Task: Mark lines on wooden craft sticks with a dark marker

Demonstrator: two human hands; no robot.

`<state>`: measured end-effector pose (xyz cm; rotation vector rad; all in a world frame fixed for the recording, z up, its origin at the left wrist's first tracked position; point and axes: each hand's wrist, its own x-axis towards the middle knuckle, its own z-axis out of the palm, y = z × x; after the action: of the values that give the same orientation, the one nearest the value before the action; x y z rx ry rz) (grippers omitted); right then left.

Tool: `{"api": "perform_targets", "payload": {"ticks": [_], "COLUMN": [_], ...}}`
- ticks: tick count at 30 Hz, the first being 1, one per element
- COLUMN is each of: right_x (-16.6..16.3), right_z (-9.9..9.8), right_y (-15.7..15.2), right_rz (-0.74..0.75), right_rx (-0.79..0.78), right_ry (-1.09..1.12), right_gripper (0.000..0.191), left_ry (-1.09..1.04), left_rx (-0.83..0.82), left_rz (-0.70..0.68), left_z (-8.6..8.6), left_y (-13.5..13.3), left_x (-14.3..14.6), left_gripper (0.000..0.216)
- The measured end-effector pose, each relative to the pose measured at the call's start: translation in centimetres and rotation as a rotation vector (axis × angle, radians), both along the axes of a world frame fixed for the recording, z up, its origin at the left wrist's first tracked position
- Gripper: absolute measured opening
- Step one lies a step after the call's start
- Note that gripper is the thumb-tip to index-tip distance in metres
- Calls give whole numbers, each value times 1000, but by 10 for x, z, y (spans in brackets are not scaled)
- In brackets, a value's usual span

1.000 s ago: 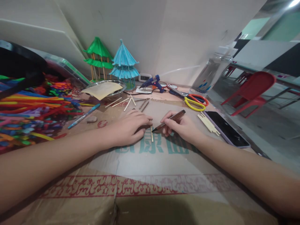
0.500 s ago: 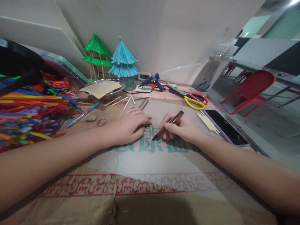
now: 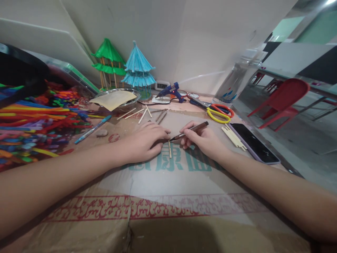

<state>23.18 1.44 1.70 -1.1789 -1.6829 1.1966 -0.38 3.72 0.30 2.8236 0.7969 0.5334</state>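
Observation:
My right hand (image 3: 201,138) grips a brown marker pen (image 3: 190,130) whose tip touches the upper end of a short wooden stick (image 3: 170,149) lying on the cardboard sheet (image 3: 168,182). My left hand (image 3: 143,140) rests palm down beside that stick, fingers curled together and pressing near its top. The stick runs toward me between both hands.
Loose wooden sticks (image 3: 143,114) lie behind my hands. A pile of coloured pipe cleaners (image 3: 34,119) fills the left. Green (image 3: 107,59) and blue (image 3: 138,68) pagoda models, a bowl (image 3: 117,98), a glue gun (image 3: 170,91), scissors (image 3: 217,112), a phone (image 3: 254,142) and a blue pen (image 3: 92,129) surround the work area.
The marker's tip moved from the lower end of the stick half a second ago up to its top end. My left hand stayed put.

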Motion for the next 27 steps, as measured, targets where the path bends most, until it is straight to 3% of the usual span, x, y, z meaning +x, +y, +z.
{"api": "perform_targets", "payload": {"ticks": [11, 21, 27], "right_x": [1, -1, 0], "right_z": [3, -2, 1], "right_y": [-1, 1, -1], "right_rz": [80, 9, 42], "right_rx": [4, 17, 13], "right_ry": [-63, 5, -34], "right_gripper": [18, 18, 17], "left_ry": [2, 30, 17], "left_rx": [6, 6, 4], "left_rz": [-3, -1, -2], "left_z": [0, 2, 1], "left_y": [1, 1, 0], "left_x": [-1, 1, 0], "left_gripper": [29, 27, 30]}}
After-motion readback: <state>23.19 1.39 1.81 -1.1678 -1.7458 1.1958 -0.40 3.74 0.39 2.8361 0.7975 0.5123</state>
